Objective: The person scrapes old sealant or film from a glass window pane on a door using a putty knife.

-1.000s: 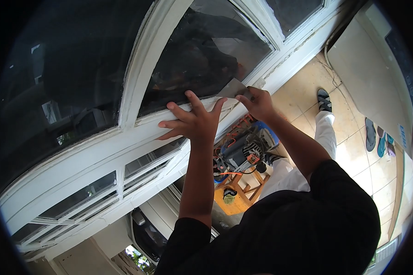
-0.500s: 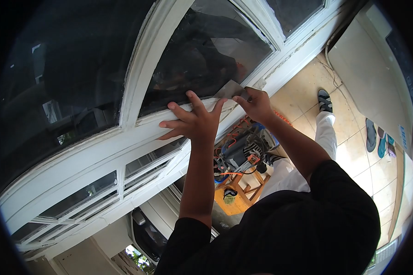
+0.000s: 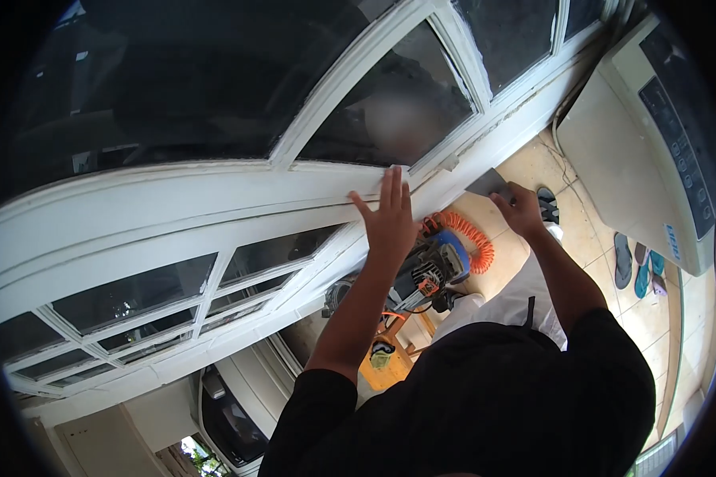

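My left hand (image 3: pixel 391 219) lies against the white window frame (image 3: pixel 215 187), its fingers stretched and the thumb spread apart. Its fingertips reach the lower edge of a dark glass pane (image 3: pixel 374 119), near the pane's corner. A thin, flat grey rectangular plate (image 3: pixel 486 184) is pinched in my right hand (image 3: pixel 522 211). This hand is off to the right of the frame, over the tiled floor, and the plate appears apart from the glass. Rough, chipped-looking edges run along the white wood.
Below my arms are a compressor-like machine (image 3: pixel 429 274), a coiled orange hose (image 3: pixel 479 238) and a wooden stool (image 3: pixel 386 370). At right stands a pale appliance with a button panel (image 3: pixel 680 143), with slippers (image 3: pixel 643 266) on the floor. A vehicle (image 3: pixel 235 413) is at lower left.
My right hand has drawn the grey plate away from the pane's lower edge, out to the right. My left hand has shifted right along the frame. The camera view has turned somewhat.
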{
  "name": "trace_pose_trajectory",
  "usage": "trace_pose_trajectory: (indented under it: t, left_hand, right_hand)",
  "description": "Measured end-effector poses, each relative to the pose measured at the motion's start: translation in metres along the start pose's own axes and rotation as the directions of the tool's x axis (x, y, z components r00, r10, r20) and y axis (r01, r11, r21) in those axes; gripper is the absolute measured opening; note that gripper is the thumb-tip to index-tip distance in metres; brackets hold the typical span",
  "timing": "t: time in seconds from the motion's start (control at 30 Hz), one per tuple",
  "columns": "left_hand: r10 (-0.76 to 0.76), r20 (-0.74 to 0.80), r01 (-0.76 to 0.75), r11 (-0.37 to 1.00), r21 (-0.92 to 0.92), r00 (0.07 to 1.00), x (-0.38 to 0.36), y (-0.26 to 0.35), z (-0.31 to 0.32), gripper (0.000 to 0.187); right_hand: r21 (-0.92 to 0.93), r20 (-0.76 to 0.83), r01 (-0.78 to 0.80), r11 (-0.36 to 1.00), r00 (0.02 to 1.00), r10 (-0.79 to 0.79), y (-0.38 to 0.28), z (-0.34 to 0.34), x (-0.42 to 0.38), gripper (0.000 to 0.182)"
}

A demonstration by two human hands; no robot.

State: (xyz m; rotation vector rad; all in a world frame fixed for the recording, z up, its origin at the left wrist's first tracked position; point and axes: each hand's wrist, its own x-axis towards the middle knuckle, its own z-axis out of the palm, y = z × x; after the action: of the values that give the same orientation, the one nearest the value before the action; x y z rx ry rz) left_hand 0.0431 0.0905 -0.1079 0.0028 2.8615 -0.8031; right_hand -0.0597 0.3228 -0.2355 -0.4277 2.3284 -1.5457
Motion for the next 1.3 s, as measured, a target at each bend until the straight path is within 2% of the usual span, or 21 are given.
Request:
trace_pose_trajectory:
  t: [0.03,0.07,0.1,0.17,0.2,0.27,0.33,0.4,0.43,0.47,0.5,0.57,0.63,0.67,0.73,0.8,0.87,1.0,1.07,1.13,1.3]
  left_hand:
    - [0.113,0.225,-0.089,0.989,-0.116,0.968,-0.016,0.014,0.000,0.041]
    - [0.248,0.432,-0.078,0.924,-0.374,0.867,-0.035,0.032,0.021,0.029]
    - [0.375,0.435,-0.060,0.809,-0.585,0.819,-0.056,0.048,0.035,0.026]
    - [0.285,0.339,0.054,0.690,-0.722,0.897,-0.099,0.079,0.052,0.033]
    - [0.257,0.389,0.146,0.640,-0.754,0.885,-0.119,0.082,0.048,0.039]
    - [0.162,0.561,0.352,0.630,-0.692,0.812,-0.160,0.088,0.062,0.050]
    - [0.088,0.685,0.515,0.592,-0.620,0.723,-0.205,0.087,0.082,0.063]
    - [0.006,0.841,0.704,0.544,-0.456,0.540,-0.251,0.080,0.102,0.060]
    - [-0.016,0.922,0.790,0.522,-0.322,0.387,-0.256,0.068,0.083,0.059]
    - [-0.065,0.929,0.823,0.489,-0.289,0.365,-0.270,0.062,0.082,0.058]
    - [-0.109,0.933,0.852,0.455,-0.259,0.342,-0.290,0.059,0.082,0.057]
    - [-0.098,0.919,0.850,0.426,-0.309,0.383,-0.344,0.065,0.145,0.056]
    - [-0.104,0.897,0.866,0.327,-0.378,0.430,-0.368,0.077,0.199,0.051]
    - [-0.129,0.868,0.871,0.198,-0.450,0.479,-0.363,0.081,0.197,0.048]
    - [-0.057,0.860,0.862,0.060,-0.503,0.507,-0.340,0.081,0.181,0.048]
    - [-0.125,0.840,0.848,0.031,-0.528,0.528,-0.330,0.098,0.175,0.046]
    - [-0.242,0.669,0.648,-0.172,-0.742,0.703,-0.316,0.112,0.151,0.046]
    - [-0.239,0.537,0.451,-0.334,-0.828,0.809,-0.269,0.105,0.090,0.046]
    - [-0.236,0.490,0.388,-0.372,-0.843,0.839,-0.237,0.097,0.065,0.046]
    - [-0.225,0.439,0.328,-0.401,-0.855,0.870,-0.210,0.083,0.035,0.047]
    - [-0.358,0.174,0.135,-0.132,-0.982,0.917,-0.168,0.057,0.000,0.045]
  right_hand:
    - [-0.117,0.018,-0.058,0.991,0.998,0.060,0.001,-0.026,-0.012,0.031]
    - [-0.118,-0.025,-0.074,0.990,0.997,0.071,0.009,-0.044,-0.024,0.030]
    - [-0.144,-0.078,-0.087,0.986,0.994,0.076,0.017,-0.061,-0.036,0.030]
    - [-0.163,-0.069,-0.153,0.975,0.987,0.144,0.003,-0.100,-0.056,0.026]
    - [-0.224,-0.110,-0.177,0.958,0.982,0.156,0.008,-0.112,-0.065,0.024]
    - [-0.232,-0.205,-0.214,0.949,0.964,0.167,0.009,-0.128,-0.079,0.022]
    - [0.056,-0.322,-0.158,0.986,0.932,0.168,0.006,-0.126,-0.088,0.021]
    - [0.157,-0.283,-0.258,0.953,0.913,0.294,0.022,-0.121,-0.093,0.020]
    - [0.140,-0.234,-0.314,0.939,0.911,0.339,0.018,-0.116,-0.091,0.021]
    - [0.119,-0.188,-0.370,0.921,0.903,0.387,0.013,-0.110,-0.090,0.022]
    - [0.050,-0.199,-0.305,0.951,0.930,0.308,0.036,-0.096,-0.088,0.026]
    - [0.025,0.051,-0.401,0.916,0.915,0.399,-0.009,-0.084,-0.076,0.036]
    - [-0.165,0.086,-0.167,0.972,0.979,0.183,0.006,-0.049,-0.059,0.033]
    - [-0.069,0.240,-0.297,0.952,0.922,0.305,-0.052,-0.049,-0.055,0.030]
    - [-0.053,0.299,-0.136,0.989,0.943,0.146,-0.074,-0.025,-0.037,0.024]
    - [-0.047,0.309,-0.082,0.996,0.947,0.093,-0.103,-0.006,-0.021,0.022]
    - [0.081,0.371,-0.103,0.991,0.926,0.066,-0.114,0.015,-0.009,0.019]
    - [0.462,0.554,-0.329,0.823,0.832,0.022,-0.153,0.039,-0.027,0.021]
    - [0.349,0.606,-0.331,0.877,0.793,0.058,-0.165,0.048,-0.039,0.020]
    - [0.445,0.621,-0.387,0.808,0.783,0.032,-0.178,0.057,-0.050,0.019]
    - [0.397,0.658,-0.243,0.885,0.747,-0.090,-0.181,0.053,-0.059,0.016]
